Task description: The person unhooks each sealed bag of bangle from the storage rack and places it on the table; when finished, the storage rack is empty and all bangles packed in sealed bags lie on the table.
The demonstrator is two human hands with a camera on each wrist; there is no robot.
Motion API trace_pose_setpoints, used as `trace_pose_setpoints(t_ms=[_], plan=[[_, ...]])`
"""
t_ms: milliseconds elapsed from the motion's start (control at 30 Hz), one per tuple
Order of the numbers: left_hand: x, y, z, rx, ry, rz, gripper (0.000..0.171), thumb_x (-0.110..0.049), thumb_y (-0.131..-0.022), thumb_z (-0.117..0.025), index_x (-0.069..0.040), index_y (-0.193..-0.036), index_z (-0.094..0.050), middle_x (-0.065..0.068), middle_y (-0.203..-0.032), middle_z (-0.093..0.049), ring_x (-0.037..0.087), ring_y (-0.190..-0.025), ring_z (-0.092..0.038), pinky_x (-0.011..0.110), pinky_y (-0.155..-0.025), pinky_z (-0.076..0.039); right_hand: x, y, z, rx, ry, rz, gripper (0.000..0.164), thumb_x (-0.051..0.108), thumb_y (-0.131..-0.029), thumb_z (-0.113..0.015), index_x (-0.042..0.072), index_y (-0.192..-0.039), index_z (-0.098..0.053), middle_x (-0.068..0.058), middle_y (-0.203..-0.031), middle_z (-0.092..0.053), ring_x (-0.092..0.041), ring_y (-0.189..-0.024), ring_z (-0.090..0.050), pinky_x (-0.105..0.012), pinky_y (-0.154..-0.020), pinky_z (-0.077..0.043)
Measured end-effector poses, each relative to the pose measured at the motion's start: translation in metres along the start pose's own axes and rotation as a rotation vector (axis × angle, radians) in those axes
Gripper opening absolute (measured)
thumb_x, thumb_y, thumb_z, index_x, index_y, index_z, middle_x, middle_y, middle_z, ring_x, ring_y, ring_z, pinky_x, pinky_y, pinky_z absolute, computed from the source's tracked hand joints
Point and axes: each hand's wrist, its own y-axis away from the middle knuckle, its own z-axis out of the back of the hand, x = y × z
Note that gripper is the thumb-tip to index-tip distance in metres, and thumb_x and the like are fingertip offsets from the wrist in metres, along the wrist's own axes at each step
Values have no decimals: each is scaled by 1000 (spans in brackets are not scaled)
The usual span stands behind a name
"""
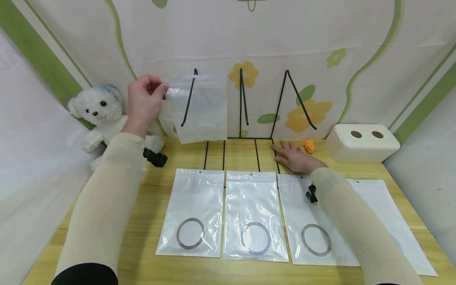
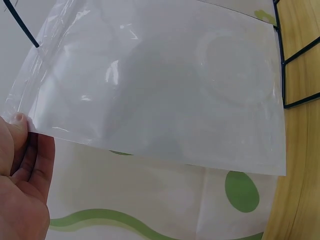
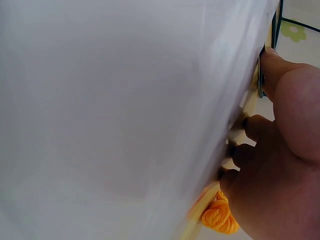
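Observation:
My left hand (image 1: 144, 99) pinches the top left corner of a white zip bag (image 1: 204, 107) between thumb and fingers. The bag hangs upright at the left prong (image 1: 189, 101) of a black wire rack (image 1: 241, 103); this prong runs down in front of it from the top edge. A faint ring outline shows through the bag (image 2: 150, 90) in the left wrist view. My right hand (image 1: 297, 159) rests with spread fingers on the wooden table, at the right wire of the rack's base. In the right wrist view a pale bag (image 3: 110, 120) blocks much of the picture.
Several white zip bags lie in a row in front: a left one (image 1: 194, 198), a middle one (image 1: 253, 202) and others under my right arm, with rings showing. A white teddy bear (image 1: 103, 109), an orange yarn bundle (image 1: 308, 146) and a white box (image 1: 361, 144) stand behind.

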Motion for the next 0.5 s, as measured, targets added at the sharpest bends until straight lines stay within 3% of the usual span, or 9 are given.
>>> trace_pose_setpoints(t_ms=[233, 500], plan=[[-2, 7, 3, -13, -26, -29, 7, -20, -106, -72, -15, -101, -72, -15, -92, -67, 6, -84, -65, 17, -76, -54, 1, 3, 1, -3, -1, -4, 63, 38, -120, -38, 14, -174, -18, -31, -178, 1, -61, -162, 7, -78, -127, 2], [-5, 16, 6, -14, -21, -5, 6, -20, -105, -73, -16, -100, -72, -15, -94, -70, 5, -84, -66, 15, -77, -56, -2, 1, 1, 0, 4, -10, 63, 39, -120, -37, 15, -175, -17, -30, -179, 2, -61, -162, 8, -77, -128, 2]])
